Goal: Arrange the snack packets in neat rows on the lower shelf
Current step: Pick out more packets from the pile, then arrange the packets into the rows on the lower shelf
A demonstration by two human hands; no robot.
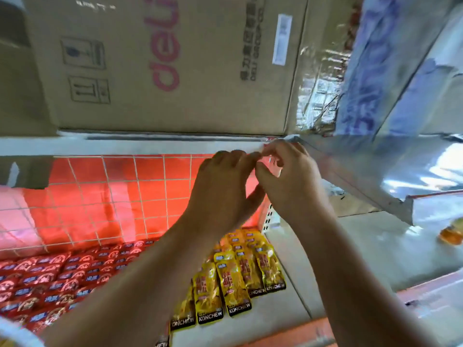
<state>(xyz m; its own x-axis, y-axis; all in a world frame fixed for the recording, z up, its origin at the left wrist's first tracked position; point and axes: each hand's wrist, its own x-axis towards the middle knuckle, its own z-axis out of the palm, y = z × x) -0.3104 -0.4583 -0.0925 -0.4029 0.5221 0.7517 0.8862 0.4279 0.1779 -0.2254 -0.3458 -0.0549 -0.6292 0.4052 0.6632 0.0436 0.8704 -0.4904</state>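
Yellow Konchew snack packets [240, 276] lie in overlapping rows on the white lower shelf [300, 266], at its right part. Red snack packets [57, 279] fill the left part in tight rows. Both hands are raised above the packets, at the front edge of the upper shelf [150, 144]. My left hand [220, 186] and my right hand [290, 181] meet fingertip to fingertip. They pinch the corner of a large silver foil bag [370, 166] that stretches away to the right. What lies between the fingertips is mostly hidden.
A brown cardboard box [175, 63] with pink lettering stands on the upper shelf. A white wire grid [105, 196] with red behind it backs the lower shelf. An orange item [451, 234] lies at the far right.
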